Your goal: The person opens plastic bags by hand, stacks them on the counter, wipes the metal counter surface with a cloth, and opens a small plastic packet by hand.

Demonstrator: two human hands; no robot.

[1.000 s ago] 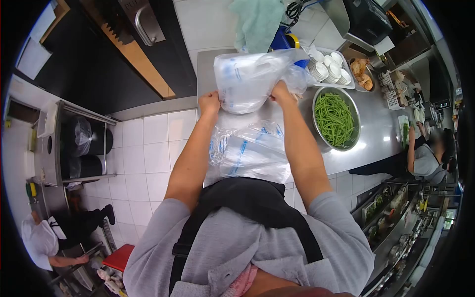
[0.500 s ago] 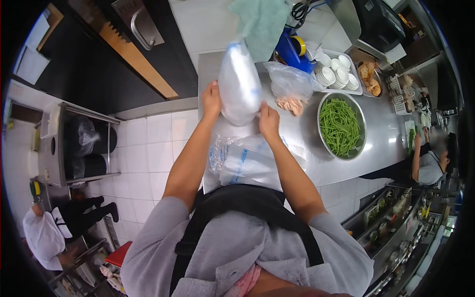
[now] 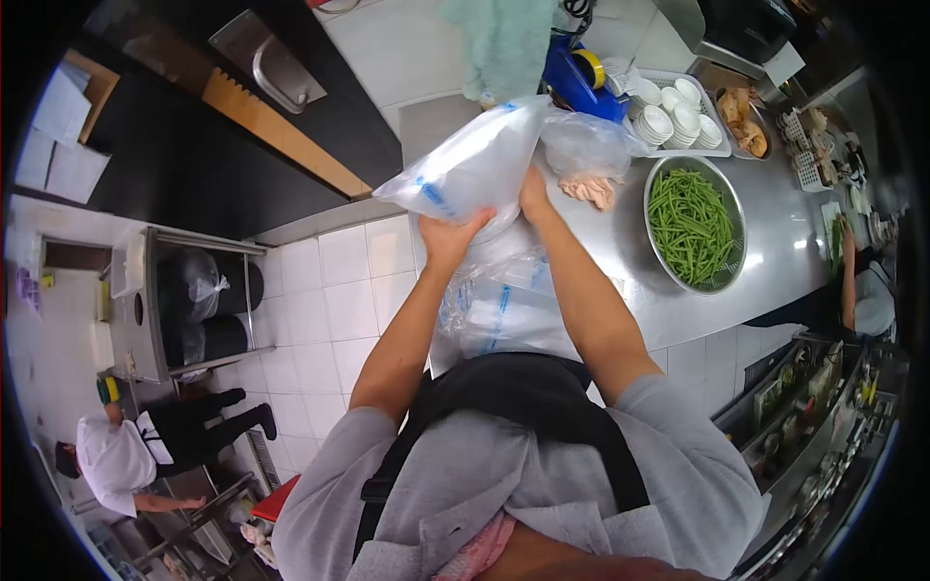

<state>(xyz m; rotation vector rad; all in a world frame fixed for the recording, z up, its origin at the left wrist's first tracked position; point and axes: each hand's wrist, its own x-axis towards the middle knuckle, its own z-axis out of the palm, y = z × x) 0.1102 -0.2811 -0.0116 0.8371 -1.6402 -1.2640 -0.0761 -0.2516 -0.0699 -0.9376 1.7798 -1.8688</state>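
A puffed clear plastic bag (image 3: 475, 165) with blue print is held between both hands above the steel table. My left hand (image 3: 451, 235) grips its lower edge, the thumb lying across the plastic. At the bag's right side, my right hand (image 3: 533, 194) has its fingers closed on it, partly hidden behind the plastic. Below my hands, flat printed plastic bags (image 3: 504, 312) lie in a pile near my apron. Just right of the held bag rests another clear bag (image 3: 589, 145), with something pinkish (image 3: 591, 192) at its lower edge.
On the steel table (image 3: 630, 281) stand a colander of green beans (image 3: 690, 228), a white tray of small cups (image 3: 722, 147) and a blue tape dispenser (image 3: 581, 82). A green cloth (image 3: 499, 44) lies behind. One person (image 3: 116, 450) is far left, another (image 3: 872, 295) far right.
The held bag has swung from upright to slanting, its end now pointing left. My left hand has turned beneath it, and my right hand has risen along its side. The view has shifted.
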